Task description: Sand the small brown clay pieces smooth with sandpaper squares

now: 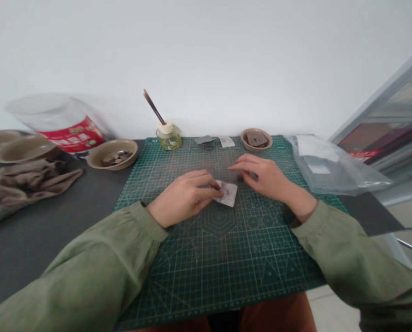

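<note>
A small whitish square (229, 194) with dark smudges, like paper or thin cloth, lies on the green cutting mat (206, 263). My left hand (188, 193) has its thumb and fingers closed at the square's left edge; whether a small piece is also in that pinch, I cannot make out. Up and to the right of the square hovers my right hand (261, 175), fingers stretched out and apart, with nothing visible in them. Both hands are a little blurred.
Behind the hands stand a glass bottle (169, 139) with dark sticks, grey sheets (206, 139), a white square (226, 141) and a bowl (256, 139) of brown pieces. Left are another bowl (112, 154), a large tub (67, 122) and a brown cloth (26, 184); right, a plastic bag (337, 170).
</note>
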`<state>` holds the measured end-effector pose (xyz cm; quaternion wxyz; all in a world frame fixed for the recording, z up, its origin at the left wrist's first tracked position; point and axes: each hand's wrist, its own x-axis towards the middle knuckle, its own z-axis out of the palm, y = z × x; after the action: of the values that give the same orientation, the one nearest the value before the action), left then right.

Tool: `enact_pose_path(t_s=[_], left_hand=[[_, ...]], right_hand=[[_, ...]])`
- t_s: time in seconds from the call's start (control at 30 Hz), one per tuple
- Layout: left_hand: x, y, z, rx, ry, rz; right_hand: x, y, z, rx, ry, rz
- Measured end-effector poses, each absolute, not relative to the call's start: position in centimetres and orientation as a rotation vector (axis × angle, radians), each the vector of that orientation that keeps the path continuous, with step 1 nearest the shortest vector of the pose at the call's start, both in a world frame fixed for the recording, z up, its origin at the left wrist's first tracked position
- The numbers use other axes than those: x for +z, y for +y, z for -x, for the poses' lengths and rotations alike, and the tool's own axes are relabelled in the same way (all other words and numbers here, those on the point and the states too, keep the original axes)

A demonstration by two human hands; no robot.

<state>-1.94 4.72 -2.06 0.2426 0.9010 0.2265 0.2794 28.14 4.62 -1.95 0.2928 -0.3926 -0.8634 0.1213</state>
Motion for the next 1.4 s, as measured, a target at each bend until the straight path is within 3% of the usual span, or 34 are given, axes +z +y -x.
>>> enact_pose_path(t_s=[0.27, 0.83, 1.4], left_hand=[[-2.0, 4.0, 2.3, 0.529, 0.581, -2.741], [-2.6, 1.7, 0.4, 0.665, 0.889, -2.652], [-2.8, 1.6, 0.5, 0.687, 0.901, -2.689]], right_hand=[[-2.4, 4.6, -29.0, 0.281, -2.379, 1.218], [-2.5, 2.4, -26.1, 0.52, -2.385, 1.059], [-1.9, 1.9, -25.5, 0.43, -2.259, 0.994]])
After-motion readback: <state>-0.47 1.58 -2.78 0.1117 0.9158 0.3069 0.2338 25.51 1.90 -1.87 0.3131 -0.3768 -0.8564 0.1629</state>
